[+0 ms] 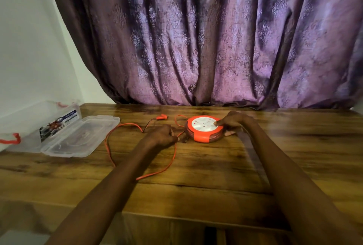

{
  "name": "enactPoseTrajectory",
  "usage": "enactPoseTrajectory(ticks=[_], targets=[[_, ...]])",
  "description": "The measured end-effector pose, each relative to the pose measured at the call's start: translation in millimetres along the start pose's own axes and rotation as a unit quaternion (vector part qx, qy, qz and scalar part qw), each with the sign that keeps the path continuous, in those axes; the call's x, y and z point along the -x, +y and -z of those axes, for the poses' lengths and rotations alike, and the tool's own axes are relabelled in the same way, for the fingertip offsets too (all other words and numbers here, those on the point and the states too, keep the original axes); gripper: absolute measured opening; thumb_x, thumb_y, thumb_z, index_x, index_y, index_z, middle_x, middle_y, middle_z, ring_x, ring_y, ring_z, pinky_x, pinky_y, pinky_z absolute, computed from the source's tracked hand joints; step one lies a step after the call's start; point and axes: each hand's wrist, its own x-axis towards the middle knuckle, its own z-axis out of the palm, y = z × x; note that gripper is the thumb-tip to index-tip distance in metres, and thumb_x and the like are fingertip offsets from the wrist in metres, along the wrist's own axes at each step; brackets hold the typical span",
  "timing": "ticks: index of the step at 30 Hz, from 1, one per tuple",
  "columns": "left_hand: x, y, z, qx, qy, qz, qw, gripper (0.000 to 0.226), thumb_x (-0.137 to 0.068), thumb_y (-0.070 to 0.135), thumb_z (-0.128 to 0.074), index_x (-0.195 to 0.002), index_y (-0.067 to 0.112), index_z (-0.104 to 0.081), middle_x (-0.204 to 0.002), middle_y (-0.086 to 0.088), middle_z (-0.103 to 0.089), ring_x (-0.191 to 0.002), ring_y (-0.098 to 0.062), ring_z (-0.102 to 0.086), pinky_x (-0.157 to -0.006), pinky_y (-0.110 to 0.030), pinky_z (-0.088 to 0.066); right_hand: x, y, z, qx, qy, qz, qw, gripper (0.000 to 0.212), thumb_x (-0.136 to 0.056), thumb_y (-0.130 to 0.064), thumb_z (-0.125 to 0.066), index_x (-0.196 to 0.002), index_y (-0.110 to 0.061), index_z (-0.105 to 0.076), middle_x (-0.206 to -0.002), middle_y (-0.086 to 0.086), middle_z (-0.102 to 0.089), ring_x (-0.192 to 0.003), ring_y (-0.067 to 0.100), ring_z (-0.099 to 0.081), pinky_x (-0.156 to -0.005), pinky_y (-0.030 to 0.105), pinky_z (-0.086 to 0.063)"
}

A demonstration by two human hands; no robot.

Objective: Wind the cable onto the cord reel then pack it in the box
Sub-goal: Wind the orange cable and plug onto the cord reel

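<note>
A round orange cord reel [204, 129] with a white socket face lies flat on the wooden table [216, 166]. My right hand [233, 122] grips its right side, thumb on the white face. My left hand [163, 135] pinches the orange cable [110, 146] just left of the reel. The loose cable loops across the table to the left and front. Its orange plug [161, 116] lies behind my left hand.
A clear plastic box [41, 125] with red latches stands open at the table's left end, its lid [78, 136] folded flat toward the middle. A purple patterned curtain [216, 38] hangs along the table's back edge. A white wall is at the left.
</note>
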Motion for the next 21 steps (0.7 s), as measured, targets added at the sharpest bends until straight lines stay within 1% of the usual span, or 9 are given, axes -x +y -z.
enactPoseTrajectory(ticks=[3, 6, 8, 11, 14, 16, 18, 20, 21], targets=[[6.0, -2.7, 1.7, -0.052, 0.061, 0.038, 0.996, 0.016, -0.075, 0.031, -0.066, -0.083, 0.017, -0.070, -0.090, -0.005, -0.073, -0.090, -0.024, -0.069, -0.072, -0.028, -0.051, 3.8, 6.4, 2.0, -0.084, -0.009, -0.004, 0.996, 0.038, -0.078, -0.018, -0.084, -0.102, 0.006, -0.067, -0.082, 0.016, -0.068, -0.061, 0.022, -0.067, -0.061, 0.034, -0.062], [6.5, -6.8, 10.4, -0.088, 0.096, 0.082, 0.988, 0.023, -0.072, 0.023, -0.064, -0.092, 0.013, -0.069, -0.100, -0.010, -0.073, -0.097, -0.028, -0.069, -0.070, -0.028, -0.048, 8.8, 8.9, 5.0, -0.117, -0.032, 0.005, 0.993, 0.034, -0.080, -0.019, -0.082, -0.105, 0.000, -0.069, -0.084, 0.014, -0.070, -0.067, 0.022, -0.067, -0.066, 0.033, -0.061], [5.3, -12.2, 16.1, -0.097, 0.115, 0.121, 0.981, 0.029, -0.075, 0.023, -0.065, -0.103, 0.014, -0.066, -0.109, -0.011, -0.071, -0.105, -0.030, -0.067, -0.079, -0.033, -0.052, 11.4, 11.1, 3.9, -0.141, -0.031, 0.027, 0.989, 0.029, -0.082, -0.018, -0.079, -0.107, -0.006, -0.069, -0.088, 0.013, -0.071, -0.070, 0.022, -0.066, -0.071, 0.036, -0.059], [5.4, -19.7, 17.4, -0.082, 0.164, 0.155, 0.971, 0.029, -0.084, 0.024, -0.062, -0.111, 0.014, -0.061, -0.117, -0.013, -0.068, -0.111, -0.033, -0.065, -0.091, -0.040, -0.052, 14.0, 15.4, -1.3, -0.212, -0.018, 0.079, 0.974, 0.028, -0.085, -0.016, -0.075, -0.112, -0.016, -0.070, -0.088, 0.004, -0.076, -0.069, 0.014, -0.070, -0.060, 0.031, -0.060], [3.8, -12.3, 13.2, -0.097, 0.204, 0.139, 0.964, 0.028, -0.091, 0.028, -0.054, -0.114, 0.013, -0.056, -0.116, -0.016, -0.069, -0.110, -0.036, -0.065, -0.091, -0.042, -0.051, 15.2, 13.7, -6.9, -0.306, 0.022, 0.137, 0.942, 0.037, -0.085, -0.011, -0.075, -0.121, -0.010, -0.066, -0.103, 0.009, -0.075, -0.076, 0.015, -0.072, -0.057, 0.029, -0.058], [-1.6, 1.5, 10.8, -0.072, 0.205, 0.088, 0.972, 0.028, -0.093, 0.035, -0.054, -0.107, 0.012, -0.062, -0.106, -0.017, -0.071, -0.102, -0.036, -0.067, -0.086, -0.041, -0.053, 14.8, 8.8, -10.3, -0.345, 0.066, 0.162, 0.922, 0.037, -0.086, -0.005, -0.073, -0.122, -0.003, -0.062, -0.093, 0.007, -0.074, -0.062, 0.009, -0.070, -0.046, 0.024, -0.054], [-10.4, 18.7, 6.3, 0.032, 0.182, 0.034, 0.982, 0.037, -0.096, 0.040, -0.051, -0.084, 0.009, -0.069, -0.077, -0.010, -0.074, -0.076, -0.027, -0.072, -0.066, -0.032, -0.053, 11.7, 4.9, -14.3, -0.374, 0.099, 0.180, 0.904, 0.036, -0.087, 0.001, -0.070, -0.122, -0.001, -0.058, -0.086, 0.003, -0.070, -0.054, 0.003, -0.067, -0.042, 0.020, -0.050], [-17.7, 39.8, -0.8, 0.158, 0.133, 0.001, 0.978, 0.048, -0.100, 0.035, -0.048, -0.064, 0.010, -0.065, -0.053, -0.005, -0.068, -0.043, -0.017, -0.064, -0.045, -0.022, -0.045, 8.6, 1.1, -16.5, -0.393, 0.117, 0.197, 0.891, 0.038, -0.087, 0.006, -0.067, -0.123, 0.000, -0.055, -0.095, 0.008, -0.067, -0.057, 0.001, -0.067, -0.046, 0.020, -0.053], [-20.7, 49.4, -5.0, 0.220, 0.120, -0.002, 0.968, 0.046, -0.101, 0.032, -0.047, -0.064, 0.011, -0.064, -0.054, -0.007, -0.068, -0.039, -0.019, -0.061, -0.042, -0.022, -0.044, 6.3, -0.1, -17.0, -0.392, 0.126, 0.207, 0.887, 0.040, -0.087, 0.008, -0.066, -0.125, 0.002, -0.055, -0.100, 0.011, -0.066, -0.061, 0.001, -0.067, -0.051, 0.021, -0.056]])
